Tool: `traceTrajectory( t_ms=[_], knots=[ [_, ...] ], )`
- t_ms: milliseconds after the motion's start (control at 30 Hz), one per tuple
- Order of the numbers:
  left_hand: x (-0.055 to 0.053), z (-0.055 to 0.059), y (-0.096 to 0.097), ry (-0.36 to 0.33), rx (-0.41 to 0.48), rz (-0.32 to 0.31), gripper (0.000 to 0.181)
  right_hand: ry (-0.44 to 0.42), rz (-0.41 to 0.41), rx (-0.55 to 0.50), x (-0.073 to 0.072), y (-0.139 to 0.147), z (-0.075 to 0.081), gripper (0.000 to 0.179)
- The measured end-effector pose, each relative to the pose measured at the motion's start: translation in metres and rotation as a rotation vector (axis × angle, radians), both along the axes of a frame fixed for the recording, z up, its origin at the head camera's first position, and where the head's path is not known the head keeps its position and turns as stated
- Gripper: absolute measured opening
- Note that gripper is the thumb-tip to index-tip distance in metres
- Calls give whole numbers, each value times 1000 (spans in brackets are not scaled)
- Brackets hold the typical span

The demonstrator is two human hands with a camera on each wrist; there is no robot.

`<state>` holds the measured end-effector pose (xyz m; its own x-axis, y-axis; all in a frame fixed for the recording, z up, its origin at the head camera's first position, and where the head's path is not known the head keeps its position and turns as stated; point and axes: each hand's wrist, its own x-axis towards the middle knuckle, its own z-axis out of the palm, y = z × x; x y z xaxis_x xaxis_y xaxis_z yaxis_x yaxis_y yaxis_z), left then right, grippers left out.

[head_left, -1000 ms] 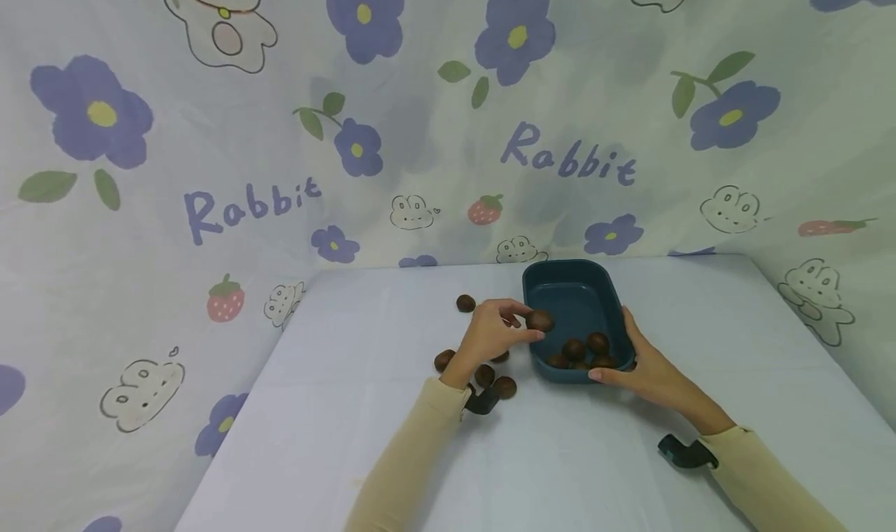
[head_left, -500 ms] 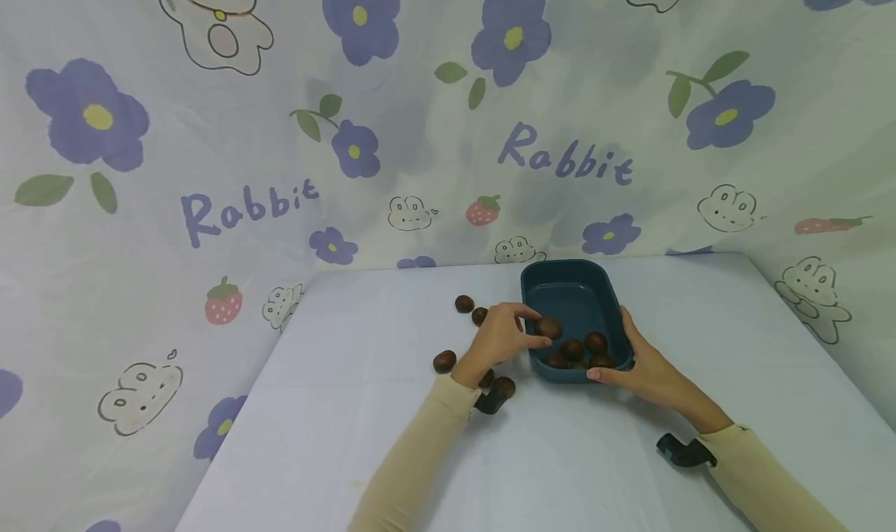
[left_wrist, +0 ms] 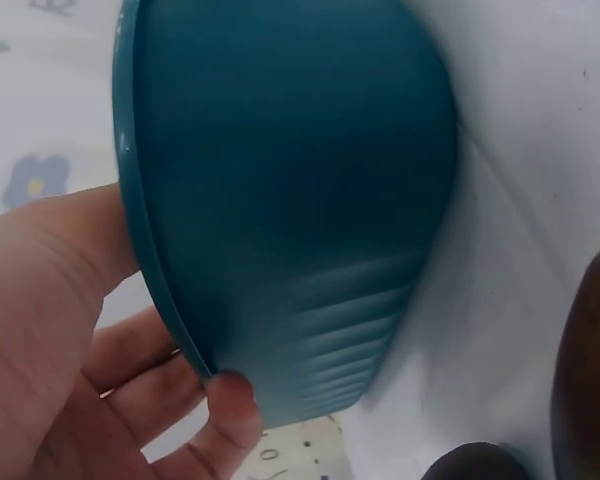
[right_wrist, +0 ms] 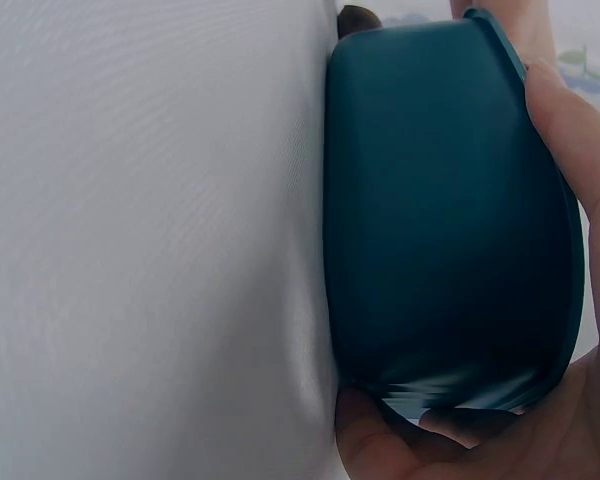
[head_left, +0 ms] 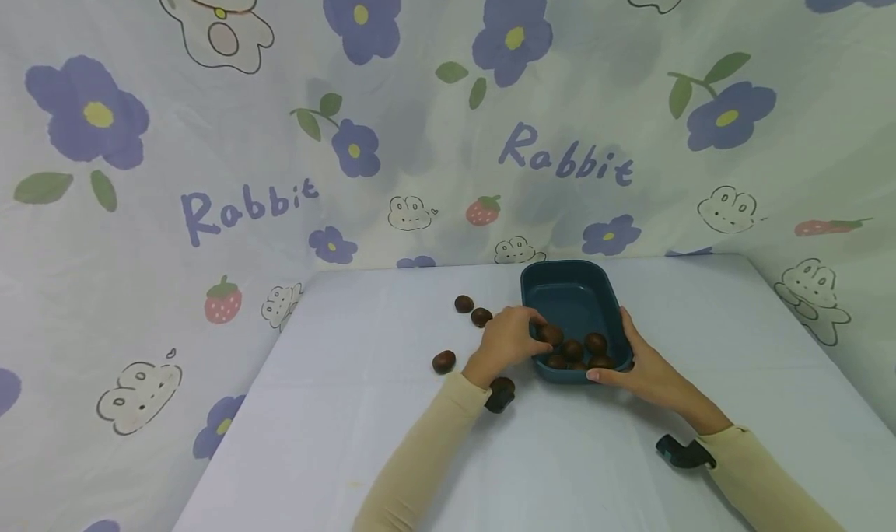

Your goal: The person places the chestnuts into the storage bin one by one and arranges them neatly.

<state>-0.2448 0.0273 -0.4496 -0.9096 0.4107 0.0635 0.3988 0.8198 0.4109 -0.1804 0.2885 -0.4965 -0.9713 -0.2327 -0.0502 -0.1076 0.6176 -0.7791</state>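
A dark teal rectangular dish (head_left: pixel 565 302) stands on the white table. My left hand (head_left: pixel 509 337) reaches over its left rim and pinches a dark brown chestnut (head_left: pixel 551 335) low inside it. In the left wrist view, the dish's outer wall (left_wrist: pixel 290 200) hides that chestnut and some fingers bend over the rim. Several other chestnuts (head_left: pixel 595 344) lie at the dish's near end. My right hand (head_left: pixel 651 365) grips the dish at its right near corner, thumb at the near rim. In the right wrist view, its fingers (right_wrist: pixel 375 435) reach low around the wall (right_wrist: pixel 440 220).
Left of the dish, loose chestnuts lie on the table (head_left: pixel 336 407): two farther back (head_left: pixel 464 304), one nearer (head_left: pixel 444 362) and one by the left wrist (head_left: pixel 502 388). A patterned cloth (head_left: pixel 420 127) hangs behind the table. A black camera mount (head_left: pixel 686 452) sits at the right wrist.
My left hand has moved right and lower with the chestnut, from over the left rim into the dish. The right hand keeps its hold, and the dish has stayed in place.
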Motion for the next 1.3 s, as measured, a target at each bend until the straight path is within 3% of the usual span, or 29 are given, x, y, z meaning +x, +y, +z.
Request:
traceTrajectory(
  t_ms=[400, 933, 1133, 1300],
  knots=[
    [-3, 0, 9, 4, -148, -8, 38, -8, -8, 13, 1, -4, 4, 131],
    [-5, 1, 13, -53, -201, -16, 40, 8, -2, -13, 1, -4, 4, 130],
    [-2, 2, 9, -42, -161, -28, 43, -4, -8, 7, 2, -4, 4, 130],
    [1, 9, -7, 4, 1, -21, 44, -4, -5, 13, 2, -4, 5, 130]
  ],
)
